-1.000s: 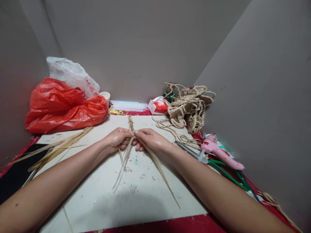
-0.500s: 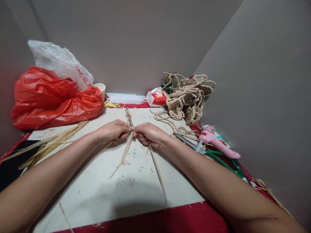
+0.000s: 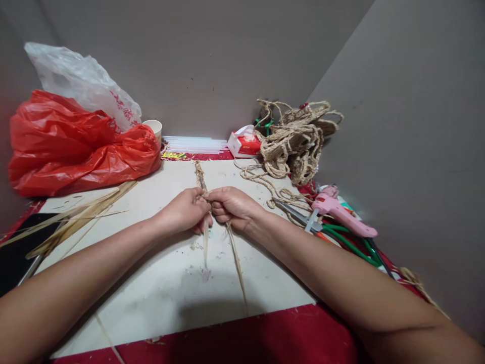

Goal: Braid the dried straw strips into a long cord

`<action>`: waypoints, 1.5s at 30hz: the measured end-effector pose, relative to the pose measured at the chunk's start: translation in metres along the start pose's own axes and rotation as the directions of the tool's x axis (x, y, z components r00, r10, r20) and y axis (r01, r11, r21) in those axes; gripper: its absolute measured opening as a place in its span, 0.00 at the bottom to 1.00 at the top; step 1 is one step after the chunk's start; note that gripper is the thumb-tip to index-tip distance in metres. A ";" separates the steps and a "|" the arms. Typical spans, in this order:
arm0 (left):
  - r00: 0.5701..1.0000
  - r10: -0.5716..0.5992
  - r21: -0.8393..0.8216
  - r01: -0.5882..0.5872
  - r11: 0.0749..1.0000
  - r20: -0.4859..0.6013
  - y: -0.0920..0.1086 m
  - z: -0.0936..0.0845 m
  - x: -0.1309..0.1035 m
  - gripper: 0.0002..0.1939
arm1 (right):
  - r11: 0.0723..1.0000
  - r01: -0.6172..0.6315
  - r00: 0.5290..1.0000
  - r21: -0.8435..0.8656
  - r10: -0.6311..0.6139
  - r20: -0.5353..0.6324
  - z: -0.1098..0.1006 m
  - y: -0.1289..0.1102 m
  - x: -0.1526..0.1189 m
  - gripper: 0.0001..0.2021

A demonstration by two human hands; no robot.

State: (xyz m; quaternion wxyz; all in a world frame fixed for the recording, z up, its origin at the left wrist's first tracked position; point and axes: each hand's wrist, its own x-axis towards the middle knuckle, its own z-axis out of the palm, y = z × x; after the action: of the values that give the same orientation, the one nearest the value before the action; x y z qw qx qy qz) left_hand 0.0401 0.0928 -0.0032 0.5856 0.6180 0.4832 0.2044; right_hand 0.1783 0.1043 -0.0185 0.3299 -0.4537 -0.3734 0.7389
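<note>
My left hand (image 3: pixel 191 208) and my right hand (image 3: pixel 231 206) meet at the middle of the white board (image 3: pixel 162 298), both closed in a pinch. Between their fingertips is the near end of a braided straw cord (image 3: pixel 200 174), which runs away from me along the board. A pale straw strand (image 3: pixel 205 242) hangs toward me from beneath my left fingers. Another thin strand (image 3: pixel 237 263) trails down from under my right hand. The exact crossing of strands is hidden by my fingers.
Loose straw strips (image 3: pixel 83 212) lie at left over a black flat object (image 3: pixel 22 247), near a red plastic bag (image 3: pixel 76 151). A paper cup (image 3: pixel 153 126), tissue pack (image 3: pixel 244 142) and coiled braided cord (image 3: pixel 291 141) stand behind. Green-handled scissors (image 3: pixel 348 240) and a pink glue gun (image 3: pixel 341 212) lie right.
My left hand has turned and its fingers have closed in nearer my right. The middle strand has swung from slanting left to hanging nearly straight. The view has shifted slightly.
</note>
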 end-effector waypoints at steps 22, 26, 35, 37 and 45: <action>0.990 0.126 0.099 -0.119 0.988 -0.066 -0.014 -0.024 0.022 0.11 | 0.741 0.209 0.978 -0.639 -0.150 0.146 -0.018 -0.009 0.002 0.08; 0.997 0.064 0.026 -0.063 0.998 -0.053 -0.011 -0.022 0.020 0.10 | 0.531 0.281 0.949 -0.799 -0.279 0.149 -0.015 -0.008 0.000 0.10; 0.998 0.017 -0.033 -0.019 0.999 -0.052 -0.010 -0.021 0.019 0.10 | 0.456 0.259 0.954 -0.851 -0.259 0.152 -0.020 -0.018 -0.006 0.09; 0.996 0.054 0.012 -0.053 0.999 -0.077 -0.013 -0.021 0.021 0.10 | 0.459 0.246 0.959 -0.854 -0.242 0.147 -0.022 -0.021 -0.006 0.10; 0.973 0.177 0.043 -0.172 0.984 -0.147 -0.023 -0.017 0.023 0.11 | 0.983 -0.085 0.995 -0.165 0.093 0.037 0.010 -0.004 -0.017 0.08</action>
State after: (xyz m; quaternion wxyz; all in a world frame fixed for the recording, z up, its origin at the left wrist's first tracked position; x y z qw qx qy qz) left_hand 0.0284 0.1180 -0.0273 0.5179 0.6496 0.4728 0.2937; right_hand 0.1764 0.0894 -0.0047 0.2499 -0.4791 -0.4193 0.7295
